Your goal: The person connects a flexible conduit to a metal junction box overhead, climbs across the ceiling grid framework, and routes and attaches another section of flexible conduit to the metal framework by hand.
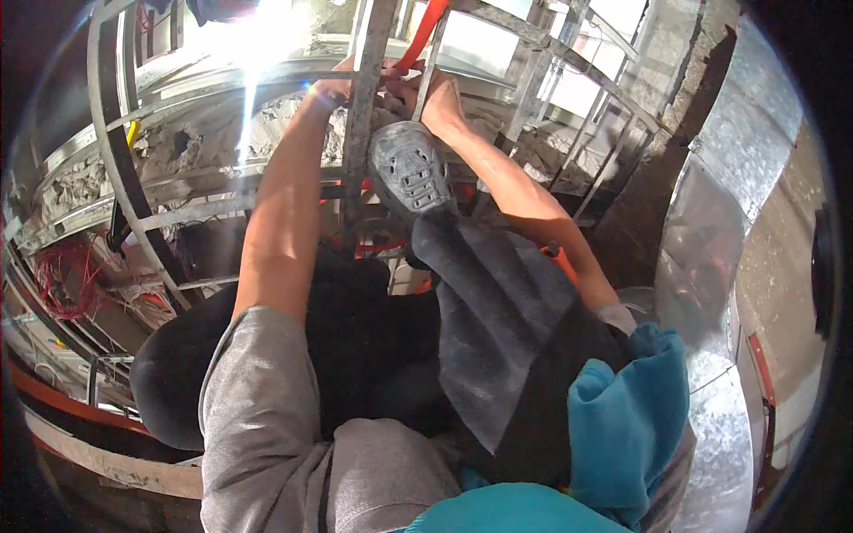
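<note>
Both my arms reach forward to a grey metal frame (360, 115) at the top middle. My left hand (335, 89) is at the left of its upright bar, which hides most of the fingers. My right hand (435, 96) is just right of that bar, its fingers bent in behind a thinner strip. Between the hands, bunched fingers meet the lower end of an orange-red strap (424, 34); whose they are is hard to tell. Just below, my grey dusty shoe (410, 167) stands against the frame.
Metal ladder-like rails (133, 169) rise on the left, near tangled red wires (67, 280). Broken concrete (293, 133) lies behind the frame. A shiny sheet-metal duct (711, 231) runs along the right. Strong light glares at top left. A teal cloth (626, 417) hangs near my right side.
</note>
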Tool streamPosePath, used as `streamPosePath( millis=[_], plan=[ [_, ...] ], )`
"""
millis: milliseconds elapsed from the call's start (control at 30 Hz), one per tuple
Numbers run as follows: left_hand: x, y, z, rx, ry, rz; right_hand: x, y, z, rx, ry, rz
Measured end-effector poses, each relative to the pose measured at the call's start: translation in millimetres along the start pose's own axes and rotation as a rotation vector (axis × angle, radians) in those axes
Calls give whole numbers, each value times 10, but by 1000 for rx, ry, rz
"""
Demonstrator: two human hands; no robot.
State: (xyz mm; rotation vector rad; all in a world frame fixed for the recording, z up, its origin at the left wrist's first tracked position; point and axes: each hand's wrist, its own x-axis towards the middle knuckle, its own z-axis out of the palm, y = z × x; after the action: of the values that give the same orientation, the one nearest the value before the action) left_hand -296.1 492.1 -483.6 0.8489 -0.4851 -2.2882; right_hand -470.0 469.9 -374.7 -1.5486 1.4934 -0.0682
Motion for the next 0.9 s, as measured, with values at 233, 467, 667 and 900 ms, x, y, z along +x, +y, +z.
streamPosePath(
  millis=[233, 467, 667, 900],
  plan=[
    [-78, -116, -372, 129, -105, 199, 153, 365, 164, -105, 45, -247],
    [5, -276, -184, 2, -92, 319, 150, 667, -67, -305, 11, -287],
    [-35, -217, -197, 78, 3, 159, 328, 604, -166, -325, -57, -283],
    [-163, -264, -198, 32, 174, 147, 369, 319, -117, -159, -145, -211]
  ],
)
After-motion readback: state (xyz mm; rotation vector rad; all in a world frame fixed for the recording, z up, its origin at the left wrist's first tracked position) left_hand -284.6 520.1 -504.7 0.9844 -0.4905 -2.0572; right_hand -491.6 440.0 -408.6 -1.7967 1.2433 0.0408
